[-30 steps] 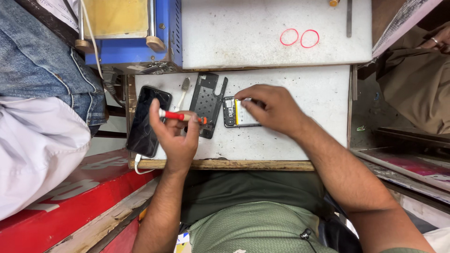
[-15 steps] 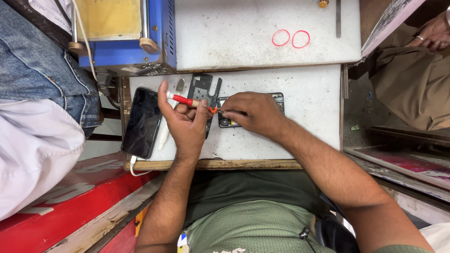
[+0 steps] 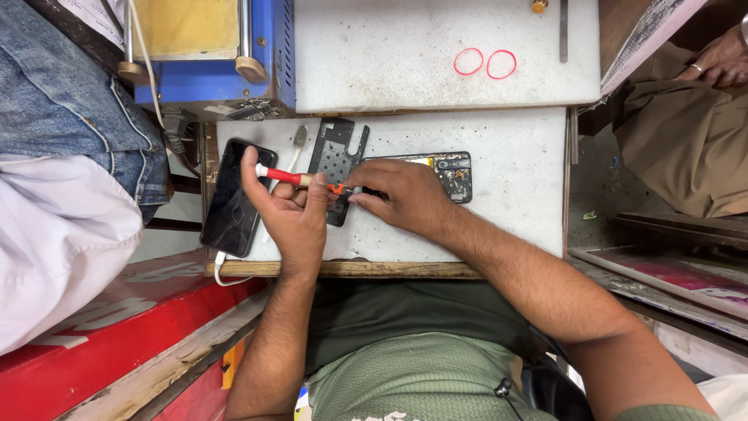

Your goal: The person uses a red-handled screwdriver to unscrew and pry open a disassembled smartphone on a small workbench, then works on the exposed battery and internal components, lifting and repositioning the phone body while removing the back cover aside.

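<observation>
My left hand (image 3: 290,209) grips a small screwdriver (image 3: 282,176) with a red and white handle and an orange collar, its tip pointing right. My right hand (image 3: 397,196) rests on an opened phone (image 3: 450,173) whose circuit board shows, and its fingertips meet the screwdriver's tip. A black inner plate (image 3: 335,160) with many small holes lies just under the tool. A second phone (image 3: 234,199) with a dark screen lies to the left of my left hand, a white cable running from its lower end.
The white work slab (image 3: 514,210) ends in a wooden front edge (image 3: 351,269). A blue machine (image 3: 214,82) stands at the back left. Two pink rubber rings (image 3: 485,62) lie on the rear slab. Another person's jeans (image 3: 62,101) are left, a hand (image 3: 721,58) top right.
My left hand has carried the screwdriver right, tip now level at my right fingertips. My right hand has slid along the opened phone, leaving its board end uncovered.
</observation>
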